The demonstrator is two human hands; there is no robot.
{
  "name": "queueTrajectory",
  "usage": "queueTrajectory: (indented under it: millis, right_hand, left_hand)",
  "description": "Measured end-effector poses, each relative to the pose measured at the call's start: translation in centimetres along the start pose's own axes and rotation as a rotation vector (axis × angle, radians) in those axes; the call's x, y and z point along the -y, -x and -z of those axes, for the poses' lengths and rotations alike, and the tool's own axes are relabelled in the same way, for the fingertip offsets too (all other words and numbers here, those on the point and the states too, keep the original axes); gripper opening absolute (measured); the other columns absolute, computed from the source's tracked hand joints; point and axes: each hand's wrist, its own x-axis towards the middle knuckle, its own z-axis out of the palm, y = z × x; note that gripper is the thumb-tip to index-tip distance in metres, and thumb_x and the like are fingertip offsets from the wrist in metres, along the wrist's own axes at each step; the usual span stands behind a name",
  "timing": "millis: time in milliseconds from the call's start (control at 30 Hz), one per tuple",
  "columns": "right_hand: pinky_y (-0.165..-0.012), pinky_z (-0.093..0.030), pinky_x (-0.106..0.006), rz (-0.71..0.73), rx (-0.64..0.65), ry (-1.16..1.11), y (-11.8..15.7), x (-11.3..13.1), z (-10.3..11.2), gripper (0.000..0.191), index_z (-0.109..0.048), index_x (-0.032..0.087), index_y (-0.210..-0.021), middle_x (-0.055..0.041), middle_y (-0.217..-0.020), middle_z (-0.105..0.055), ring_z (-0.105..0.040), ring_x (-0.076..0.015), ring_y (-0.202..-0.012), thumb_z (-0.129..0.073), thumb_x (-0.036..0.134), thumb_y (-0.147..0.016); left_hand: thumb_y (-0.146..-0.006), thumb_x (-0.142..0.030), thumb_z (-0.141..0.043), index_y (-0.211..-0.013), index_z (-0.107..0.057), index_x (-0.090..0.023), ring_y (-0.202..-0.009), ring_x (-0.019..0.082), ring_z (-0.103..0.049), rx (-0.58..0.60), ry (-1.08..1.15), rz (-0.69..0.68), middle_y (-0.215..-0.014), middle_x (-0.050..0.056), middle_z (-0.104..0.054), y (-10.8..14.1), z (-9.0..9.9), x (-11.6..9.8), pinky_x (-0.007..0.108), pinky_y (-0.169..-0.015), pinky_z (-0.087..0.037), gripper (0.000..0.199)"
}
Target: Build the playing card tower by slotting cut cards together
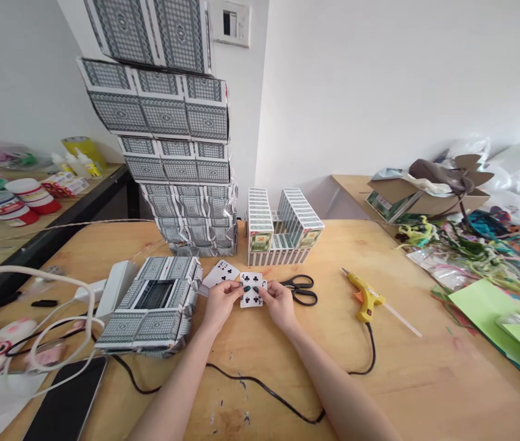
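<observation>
Between my two hands is a four of clubs playing card (252,298), face up, with what looks like another card's edge behind it. My left hand (223,298) pinches its left side and my right hand (279,300) pinches its right side. Loose cards (222,272) lie face up just beyond my left hand. Black-handled scissors (304,290) lie right of my right hand, their blades partly hidden. A flat structure of folded cards (154,324) with a rectangular opening rests to the left.
A tall tower of folded cards (165,116) stands behind, beside stacked card boxes (282,233). A yellow glue gun (366,295) lies right, its black cable crossing the table (425,380). A phone (69,401) and white cables are at left, craft scraps at right.
</observation>
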Motion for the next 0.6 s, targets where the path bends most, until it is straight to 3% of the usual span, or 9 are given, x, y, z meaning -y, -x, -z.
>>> queueTrajectory:
  millis: [300,600]
  right_hand:
    - [-0.043,-0.035,-0.021,-0.048,0.048,-0.1,-0.2,-0.3,-0.2,0.038,-0.041,0.02,-0.057,0.0034,-0.051,-0.05,-0.045,-0.0104,-0.046,-0.066,0.048,-0.059]
    - [-0.041,-0.035,-0.02,-0.023,0.017,-0.018,-0.1,-0.1,-0.5,0.037,-0.041,0.02,-0.056,0.0044,-0.047,-0.047,-0.042,-0.0096,-0.044,-0.064,0.048,-0.06]
  left_hand:
    - [-0.057,-0.035,-0.065,-0.056,-0.051,-0.015,-0.05,0.009,-0.042,-0.026,0.023,0.003,-0.051,-0.005,-0.046,0.3,-0.4,-1.1,0.02,-0.049,-0.032,0.025]
    - [-0.074,-0.039,-0.047,-0.059,-0.038,-0.02,-0.049,0.011,-0.04,-0.188,-0.37,-0.234,-0.051,-0.005,-0.041,1.1,-1.6,-0.4,0.021,-0.05,-0.029,0.026]
